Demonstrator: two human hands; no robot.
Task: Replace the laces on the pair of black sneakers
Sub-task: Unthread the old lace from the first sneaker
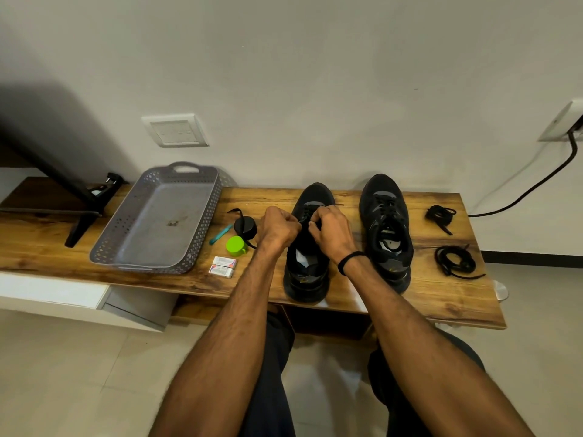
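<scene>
Left hand and right hand, fingers pinching the lace over the sneaker; I'd pull evenly, holding it flat, untwisted.

Bench free between shoes (tray fills left).

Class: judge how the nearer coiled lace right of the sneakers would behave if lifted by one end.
The lace lies in loose loops, so probably floppy; it would likely uncoil and dangle. Thin cord, so likely light.
</scene>
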